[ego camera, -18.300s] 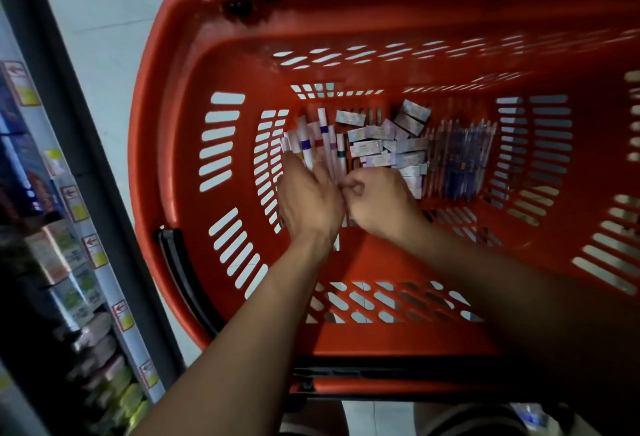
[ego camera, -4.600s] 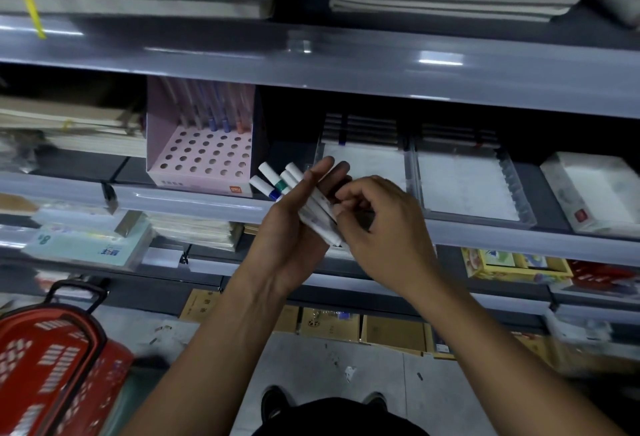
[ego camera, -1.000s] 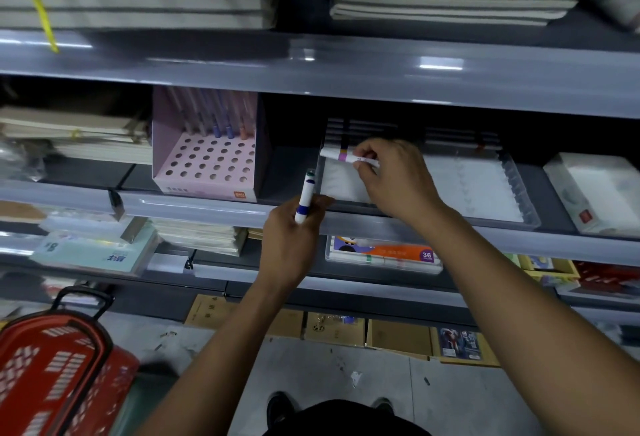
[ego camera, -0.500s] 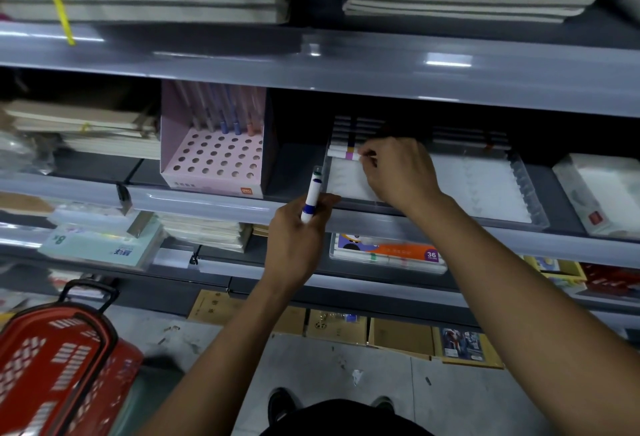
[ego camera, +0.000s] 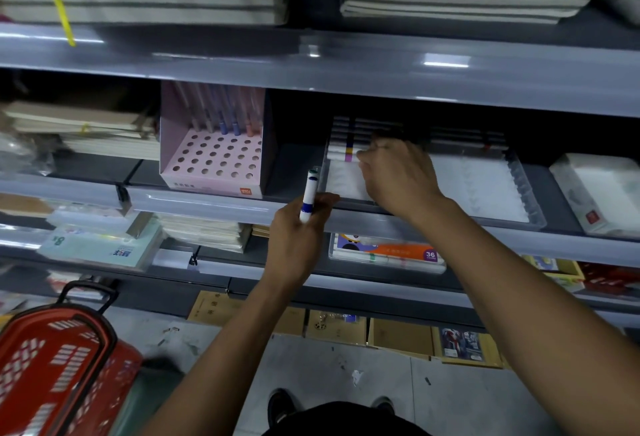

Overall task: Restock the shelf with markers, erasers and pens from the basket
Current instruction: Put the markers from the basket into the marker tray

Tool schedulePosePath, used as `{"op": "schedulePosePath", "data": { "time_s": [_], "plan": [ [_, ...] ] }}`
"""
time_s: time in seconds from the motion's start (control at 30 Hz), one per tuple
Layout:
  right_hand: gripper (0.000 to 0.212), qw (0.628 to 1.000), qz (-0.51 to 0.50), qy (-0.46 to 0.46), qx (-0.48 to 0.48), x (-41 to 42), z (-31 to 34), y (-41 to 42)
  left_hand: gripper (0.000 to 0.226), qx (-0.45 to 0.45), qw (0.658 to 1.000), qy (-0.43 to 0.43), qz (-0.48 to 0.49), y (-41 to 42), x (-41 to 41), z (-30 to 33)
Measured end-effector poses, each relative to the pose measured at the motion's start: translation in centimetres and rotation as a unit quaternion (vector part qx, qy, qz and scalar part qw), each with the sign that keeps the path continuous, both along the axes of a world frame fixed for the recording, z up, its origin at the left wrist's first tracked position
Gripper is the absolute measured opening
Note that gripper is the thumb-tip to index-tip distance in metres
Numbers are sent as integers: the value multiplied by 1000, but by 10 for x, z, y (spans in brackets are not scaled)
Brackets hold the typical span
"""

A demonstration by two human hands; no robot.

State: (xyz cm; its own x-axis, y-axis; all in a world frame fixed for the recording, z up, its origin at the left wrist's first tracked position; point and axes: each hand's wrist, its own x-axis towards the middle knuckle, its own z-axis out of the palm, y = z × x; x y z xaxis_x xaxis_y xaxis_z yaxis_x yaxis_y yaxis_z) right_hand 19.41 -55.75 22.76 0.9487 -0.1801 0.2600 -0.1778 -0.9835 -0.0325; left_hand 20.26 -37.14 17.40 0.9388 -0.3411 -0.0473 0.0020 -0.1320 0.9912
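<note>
While left hand (ego camera: 294,241) holds a marker (ego camera: 308,195), markers (ego camera: 346,144) fill the tray (ego camera: 519,193).

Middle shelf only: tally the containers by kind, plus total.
Pink pen display box: 1
Clear plastic trays: 2, the left tray and the right tray
White box: 1
Total: 4
</note>
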Motion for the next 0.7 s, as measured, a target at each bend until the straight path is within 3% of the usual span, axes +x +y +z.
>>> {"op": "schedulePosePath", "data": {
  "time_s": [0.1, 0.23, 0.43, 0.7],
  "plan": [
    [35, 998, 4, -25, 64, -12, -3, 4, 25, -96, 990, 96, -45, 1, -4, 8],
    [36, 988, -1, -54, 148, -25, -7, 14, 30, -201, 967, 145, -63, 1, -5, 17],
    [13, 950, 37, -149, 272, -45, -7, 35, 36, -275, 943, 156, -104, 4, -4, 23],
    [9, 903, 82, -180, 381, -64, 1, 57, 44, -354, 902, 198, -144, 5, -9, 29]
  ]
}}
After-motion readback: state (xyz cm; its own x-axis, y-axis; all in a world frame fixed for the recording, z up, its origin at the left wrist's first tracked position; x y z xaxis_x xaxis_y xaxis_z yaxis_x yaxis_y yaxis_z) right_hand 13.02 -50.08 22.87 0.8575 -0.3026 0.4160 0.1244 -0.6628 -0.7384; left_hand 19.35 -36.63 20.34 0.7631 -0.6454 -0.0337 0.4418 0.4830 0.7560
